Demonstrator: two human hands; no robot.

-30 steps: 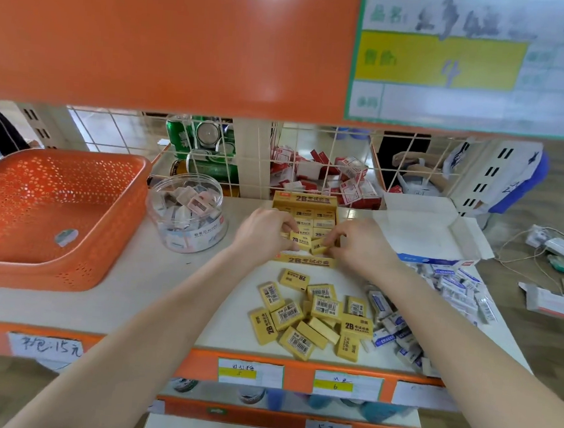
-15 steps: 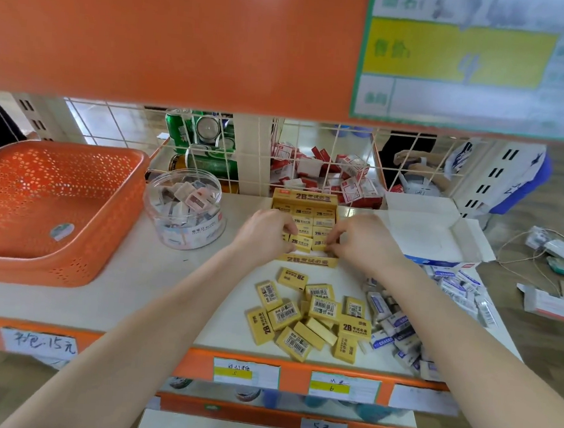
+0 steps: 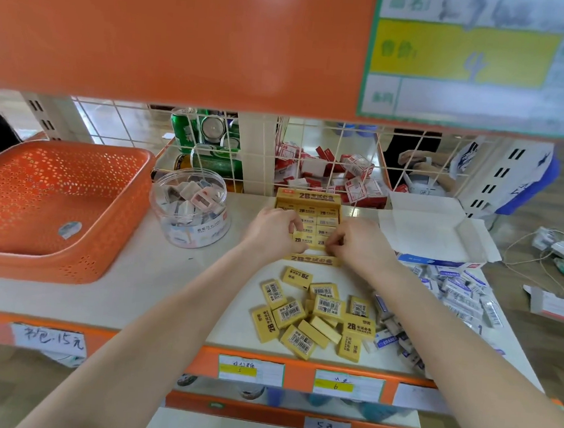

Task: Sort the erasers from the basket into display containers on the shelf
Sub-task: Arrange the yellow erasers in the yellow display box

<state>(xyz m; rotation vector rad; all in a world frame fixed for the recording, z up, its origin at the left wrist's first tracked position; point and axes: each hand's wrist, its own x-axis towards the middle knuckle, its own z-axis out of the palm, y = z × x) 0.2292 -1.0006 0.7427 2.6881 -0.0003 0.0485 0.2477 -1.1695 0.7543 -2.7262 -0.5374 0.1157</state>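
Both hands were over the open yellow box (image 3: 309, 195) that stood at the back of the shelf (image 3: 133, 290). The left hand (image 3: 272, 228) and the right hand (image 3: 359, 245) had their fingers curled, and together they pinched the front row of erasers (image 3: 309, 240) inside this box, one hand from each side. Just before the box, near the shelf edge, lay a loose heap of yellow erasers (image 3: 313, 314). To the right of it was a heap of white and blue erasers (image 3: 453, 291), beside an open white box (image 3: 437, 233). The orange basket (image 3: 55, 206) stood at the left, holding one small pale thing which I could not make out. A clear round tub (image 3: 191, 213) stood between the basket and the yellow box.
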